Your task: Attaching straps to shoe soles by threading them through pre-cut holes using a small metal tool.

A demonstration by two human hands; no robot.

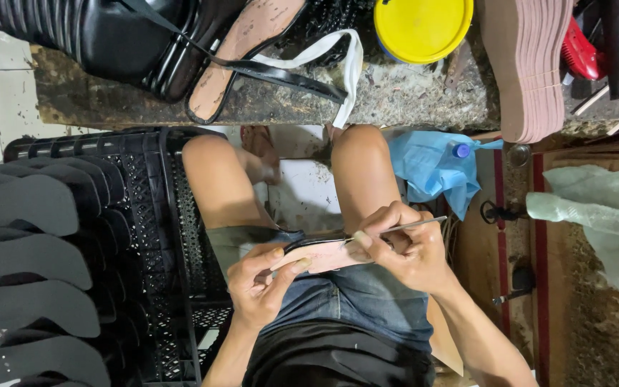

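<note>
Left hand [258, 285]: fingers clamped on the near end of a pink insole [322, 256], thumb on top, over the lap
Pink insole: flat piece with dark edge strip, lying across the denim shorts [367, 301], spanning between both hands
Right hand [404, 247]: closed on a thin metal tool [402, 227], pinch grip, tip down on the insole's top edge
Thin metal tool: slim rod, far end sticks out past the knuckles to the right
Far left: stack of dark grey soles [26, 251] fanned out, leaning on a black plastic crate [159, 236]
Counter [410, 97]: rough, stained slab across the top of the view
On counter, left: black shoe uppers [109, 36], one pink sandal sole with black straps [241, 54]
On counter, middle: yellow lid [423, 25] on a round tub
On counter, right: stack of tan soles [531, 64] on edge
Below counter, right: blue plastic bag [431, 165], pale green sheet [603, 215]
</note>
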